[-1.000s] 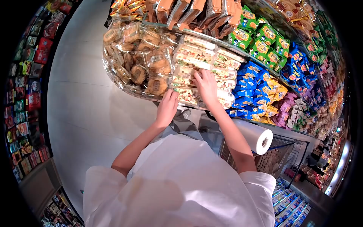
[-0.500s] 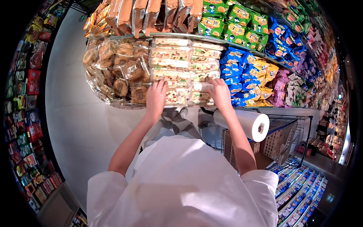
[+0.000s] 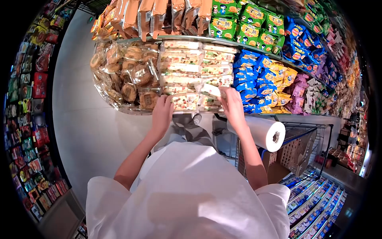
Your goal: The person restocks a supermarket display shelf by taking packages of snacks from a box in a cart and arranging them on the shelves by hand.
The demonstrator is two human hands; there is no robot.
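Observation:
Two columns of long, clear-wrapped snack packs (image 3: 180, 68) with a cream, red and green print lie stacked on the shelf before me. My right hand (image 3: 233, 105) pinches the right end of one snack pack (image 3: 211, 90), which is tilted above the right column. At the front of the left column, my left hand (image 3: 162, 114) has its fingers curled on the left end of another snack pack (image 3: 185, 102). The thumb of that hand is mostly hidden. Bagged round pastries (image 3: 133, 73) lie just left of the packs, and blue packets (image 3: 246, 79) lie to their right.
A roll of clear plastic bags (image 3: 264, 134) hangs below the shelf front at right, close to my right forearm. A wire cart (image 3: 306, 129) stands beyond it. Brown packets (image 3: 164, 18) and green packets (image 3: 250, 26) fill the tier behind.
My left hand has drawn back toward the shelf's front edge. My right hand has moved slightly toward me, and the pack in it now sits raised and tilted.

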